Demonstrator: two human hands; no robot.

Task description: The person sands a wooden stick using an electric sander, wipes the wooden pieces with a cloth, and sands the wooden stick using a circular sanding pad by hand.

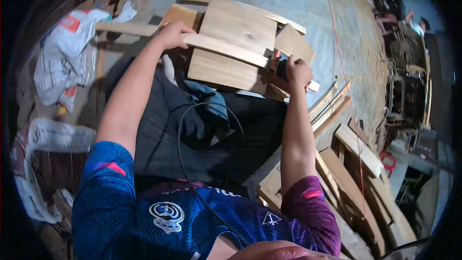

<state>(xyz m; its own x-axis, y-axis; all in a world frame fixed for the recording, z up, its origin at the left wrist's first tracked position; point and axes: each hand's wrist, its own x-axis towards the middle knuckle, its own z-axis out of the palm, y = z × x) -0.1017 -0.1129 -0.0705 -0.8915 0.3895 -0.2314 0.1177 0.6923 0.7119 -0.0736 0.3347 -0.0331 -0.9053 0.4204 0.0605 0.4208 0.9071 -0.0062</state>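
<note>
A long, narrow wooden strip (pixel 226 49) runs crosswise in front of me over several pale boards. My left hand (pixel 174 35) is closed around it left of the middle, fingers over the far edge. Near its right end, my right hand (pixel 299 73) is closed on a small dark tool with a reddish part (pixel 275 60); its exact kind is hard to make out. The tool sits at the strip. Beneath and behind lie a wide pale board (pixel 238 26) and another board (pixel 224 71) closer to my legs.
A white sack (pixel 65 58) lies on the left, with another sack (pixel 55 137) below it. Boards and offcuts (pixel 361 149) are piled at right. A red line (pixel 337 43) crosses the concrete floor. A person (pixel 416 24) is far off at upper right.
</note>
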